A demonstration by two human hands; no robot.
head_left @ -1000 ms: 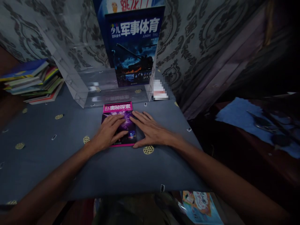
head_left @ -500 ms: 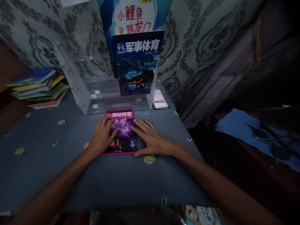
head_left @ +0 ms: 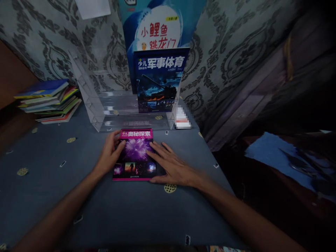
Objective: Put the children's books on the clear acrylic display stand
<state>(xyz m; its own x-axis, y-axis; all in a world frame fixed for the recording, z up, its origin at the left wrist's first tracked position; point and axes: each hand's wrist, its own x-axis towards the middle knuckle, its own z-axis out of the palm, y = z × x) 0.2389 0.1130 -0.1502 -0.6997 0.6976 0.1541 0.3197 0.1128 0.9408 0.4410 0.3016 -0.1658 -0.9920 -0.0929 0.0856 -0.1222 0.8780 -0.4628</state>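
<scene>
A children's book with a purple burst and pink borders [head_left: 136,148] lies flat on the cloth-covered table in front of me. My left hand [head_left: 110,152] is closed on the book's left edge, thumb over the cover and fingers curled at the side, their tips partly hidden. On the other side, my right hand [head_left: 170,164] is open, its spread fingers lying across the book's right edge. Just behind the book stands a clear acrylic display rack [head_left: 90,108]. It holds a dark blue book with a tank cover [head_left: 159,84] and, behind that, a taller blue book [head_left: 160,26].
A stack of several books [head_left: 49,101] sits at the table's left rear. Beside the rack's right foot is a small white item [head_left: 182,120], blurred by pixels. The table [head_left: 126,213] ends on the right, near a blue cloth [head_left: 273,154]. Patterned curtain [head_left: 231,59] hangs behind.
My left hand has drawn back from the cover to the book's left edge, uncovering more of the picture. The right hand stays on the right edge. The view has tilted up slightly.
</scene>
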